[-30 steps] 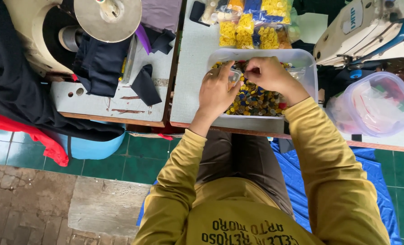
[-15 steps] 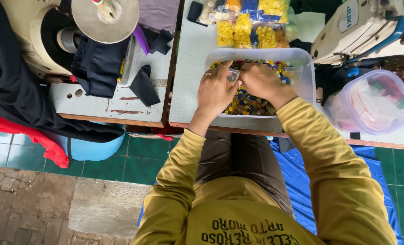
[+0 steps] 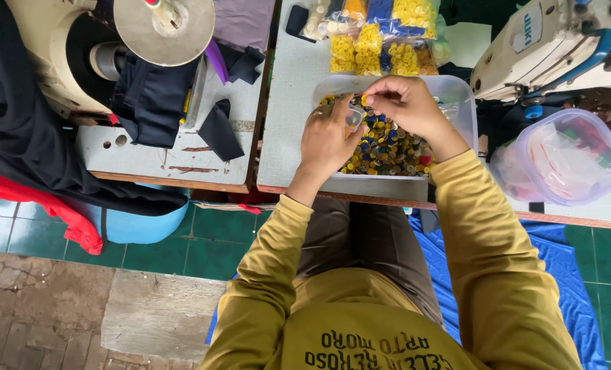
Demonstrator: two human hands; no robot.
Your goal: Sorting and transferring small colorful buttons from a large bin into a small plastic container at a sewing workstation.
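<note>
We saw both hands over a clear plastic tub (image 3: 463, 103) that sat on the grey worktable (image 3: 288, 123), near its front edge. The tub held a heap of small mixed buttons (image 3: 388, 147), mostly yellow, blue and dark. The left hand (image 3: 329, 137) lay at the tub's left side with its fingers curled around a small clear plastic bag (image 3: 353, 118), held at the rim of the heap. The right hand (image 3: 405, 103) hovered just above the buttons, its thumb and forefinger pinched together on one small yellow button (image 3: 364, 100), close to the mouth of the bag; the other fingers were folded in. Behind the tub, at the far side of the table, lay several packets of sorted buttons (image 3: 377, 41), yellow and blue ones among them. To the right stood a white sewing machine (image 3: 545, 48) and, just in front of it, a lidded clear container (image 3: 566, 161) with coloured pieces inside. On the table to the left we saw dark cloth (image 3: 151, 96) beside another machine with a round metal wheel (image 3: 172, 31).
</note>
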